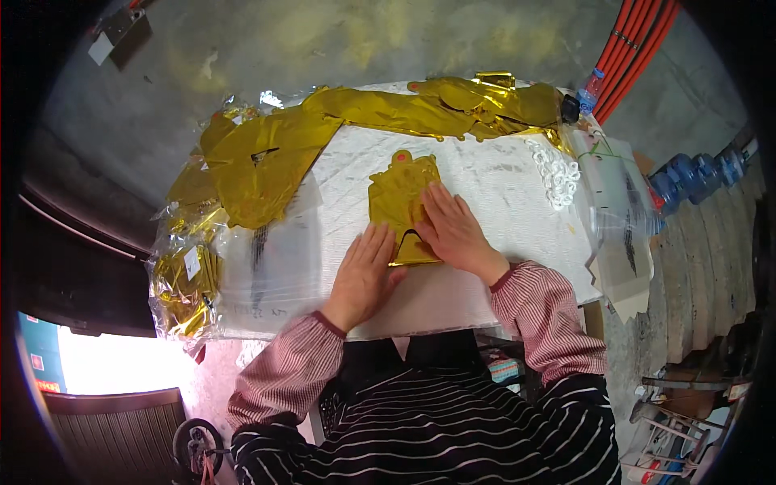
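A flat, folded gold foil balloon (396,194) lies in the middle of the white-covered table (347,174), with a red spot on its rounded far tab. My left hand (361,273) rests at its near left edge, fingers stretched out and fingertips touching the foil. Across its right side lies my right hand (458,233), palm down with fingers extended, covering part of the foil. Neither hand grips anything. Between them, a dark curved mark or gap shows near the balloon's front edge.
More flat gold foil balloons (267,170) spread along the far and left sides. A clear bag of folded gold foil (187,279) hangs at the left corner. White rings (558,174) lie at right, near plastic sheets (618,190) and a bottle (592,89). Blue water jugs (687,179) stand beyond.
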{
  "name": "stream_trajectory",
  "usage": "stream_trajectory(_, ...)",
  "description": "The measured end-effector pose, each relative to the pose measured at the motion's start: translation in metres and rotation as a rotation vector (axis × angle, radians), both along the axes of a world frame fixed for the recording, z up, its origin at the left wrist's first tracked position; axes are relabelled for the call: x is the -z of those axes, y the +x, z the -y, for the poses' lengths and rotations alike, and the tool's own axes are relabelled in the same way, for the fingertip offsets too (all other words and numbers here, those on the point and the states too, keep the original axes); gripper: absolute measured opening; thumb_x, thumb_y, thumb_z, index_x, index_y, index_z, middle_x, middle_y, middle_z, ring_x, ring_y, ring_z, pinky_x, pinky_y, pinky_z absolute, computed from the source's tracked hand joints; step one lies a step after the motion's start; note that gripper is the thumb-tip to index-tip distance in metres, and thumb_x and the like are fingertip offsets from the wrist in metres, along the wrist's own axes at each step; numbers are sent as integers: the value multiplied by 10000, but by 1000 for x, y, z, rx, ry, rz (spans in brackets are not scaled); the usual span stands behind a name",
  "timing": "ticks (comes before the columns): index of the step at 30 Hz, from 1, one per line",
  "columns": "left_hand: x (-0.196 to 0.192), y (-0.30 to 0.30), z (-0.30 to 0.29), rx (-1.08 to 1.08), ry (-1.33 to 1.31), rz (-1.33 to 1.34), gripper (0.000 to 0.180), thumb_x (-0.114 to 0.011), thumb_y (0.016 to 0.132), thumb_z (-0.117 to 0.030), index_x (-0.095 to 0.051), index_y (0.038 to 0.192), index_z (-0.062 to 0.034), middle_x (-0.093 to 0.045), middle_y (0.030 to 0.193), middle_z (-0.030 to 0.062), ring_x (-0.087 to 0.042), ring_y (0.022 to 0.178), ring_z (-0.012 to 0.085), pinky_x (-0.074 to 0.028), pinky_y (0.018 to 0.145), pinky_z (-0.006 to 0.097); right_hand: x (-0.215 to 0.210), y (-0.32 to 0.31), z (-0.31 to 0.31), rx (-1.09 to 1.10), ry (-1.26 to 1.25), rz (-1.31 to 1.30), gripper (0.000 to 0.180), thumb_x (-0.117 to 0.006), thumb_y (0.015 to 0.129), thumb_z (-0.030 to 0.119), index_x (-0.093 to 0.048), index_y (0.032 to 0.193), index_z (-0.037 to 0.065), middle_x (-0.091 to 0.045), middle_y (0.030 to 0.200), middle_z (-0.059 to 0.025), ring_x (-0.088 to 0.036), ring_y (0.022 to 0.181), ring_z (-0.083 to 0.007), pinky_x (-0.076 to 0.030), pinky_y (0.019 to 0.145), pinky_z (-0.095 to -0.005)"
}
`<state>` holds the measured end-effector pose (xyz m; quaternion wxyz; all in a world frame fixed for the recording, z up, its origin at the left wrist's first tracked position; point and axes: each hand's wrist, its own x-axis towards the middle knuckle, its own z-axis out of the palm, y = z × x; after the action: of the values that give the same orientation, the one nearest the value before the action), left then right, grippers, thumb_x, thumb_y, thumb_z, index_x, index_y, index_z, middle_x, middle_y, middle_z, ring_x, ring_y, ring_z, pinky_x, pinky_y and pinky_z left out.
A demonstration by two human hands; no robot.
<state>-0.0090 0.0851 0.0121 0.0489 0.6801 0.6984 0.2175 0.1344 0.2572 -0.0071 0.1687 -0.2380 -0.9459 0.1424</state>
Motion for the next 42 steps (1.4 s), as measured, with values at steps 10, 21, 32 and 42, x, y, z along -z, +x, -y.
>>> stream_trajectory(10,23,-9,-39,-73,-141,-126,724,-551,909,-437,-326,1422,22,-284,1492,230,-248,1403,368,-239,1125,472,8,-6,6,-9,30,186,670,-396,961,476,-305,1462,40,-262,1530,-158,-195,1437,-273,-128,1163,-440)
stream_trajectory(21,21,-8,-41,-101,-158,-143,743,-518,916,-475,-303,1437,9,-277,1498,232,-238,1412,355,-216,1137,467,9,-6,-23,160,97,200,658,-476,932,466,-343,1443,74,-286,1512,-191,-231,1416,-338,-194,1147,-431)
stream_trajectory(32,27,-3,-28,-82,-112,-84,718,-503,926,-461,-311,1429,14,-280,1492,241,-237,1410,364,-221,1132,480,6,28,-28,410,-551,-319,262,-511,950,176,-624,1048,-40,-658,861,-118,-629,742,-138,-507,669,-262)
stream_trajectory(42,-3,44,65,-24,-109,58,698,-496,939,-427,-303,1430,31,-272,1489,264,-241,1402,393,-221,1126,490,-40,84,61,194,-1484,-243,246,-593,942,177,-601,1033,-51,-664,880,-108,-672,745,-183,-566,614,-298)
